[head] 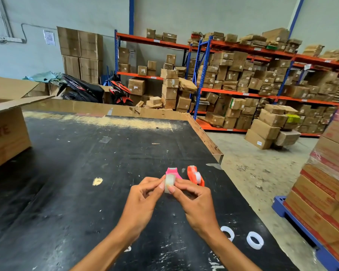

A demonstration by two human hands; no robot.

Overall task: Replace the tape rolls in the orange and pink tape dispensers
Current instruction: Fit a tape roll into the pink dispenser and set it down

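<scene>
A clear tape roll point(168, 182) is pinched between my left hand point(145, 194) and my right hand point(192, 198), a little above the black table point(86, 173). Just behind the roll lies the pink tape dispenser point(171, 171), partly hidden by my fingers. The orange tape dispenser point(196, 176) lies to its right with a roll of tape seated in it. Two white empty tape cores point(227, 232) point(254, 240) rest on the table near my right forearm.
An open cardboard box point(6, 132) stands at the table's left. The table's right edge point(209, 145) drops to a concrete floor. Stacked cartons on a blue pallet point(325, 194) stand to the right; orange and blue shelving with boxes fills the back.
</scene>
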